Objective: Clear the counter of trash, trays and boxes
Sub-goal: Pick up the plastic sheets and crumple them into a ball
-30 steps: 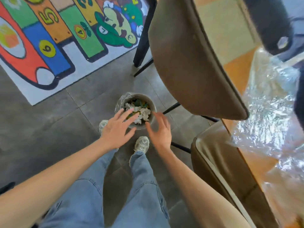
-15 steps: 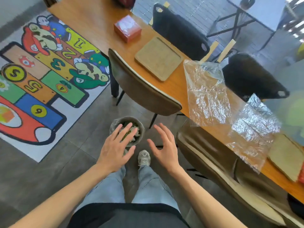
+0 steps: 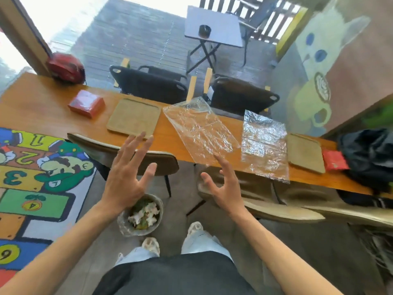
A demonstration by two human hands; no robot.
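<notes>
Head view. On the wooden counter (image 3: 49, 112), from its left end: red box (image 3: 86, 103), tan tray (image 3: 134, 118), clear plastic sheet (image 3: 200, 128) with long axis slanting from far-left to near-right and near corner overhanging the counter's front edge, foil-like sheet (image 3: 264, 145) lying far-to-near, second tan tray (image 3: 305, 153), second red box (image 3: 335, 160), black bag (image 3: 368, 156). Before the counter, left hand (image 3: 125, 177) raised with fingers straight and spread, holding nothing. Right hand (image 3: 223, 186) beside it, fingers loosely bent and apart, empty; fingertips near the plastic sheet's overhanging corner, contact unclear. On the floor below the left hand, lined trash bin (image 3: 141, 215) filled with crumpled waste.
</notes>
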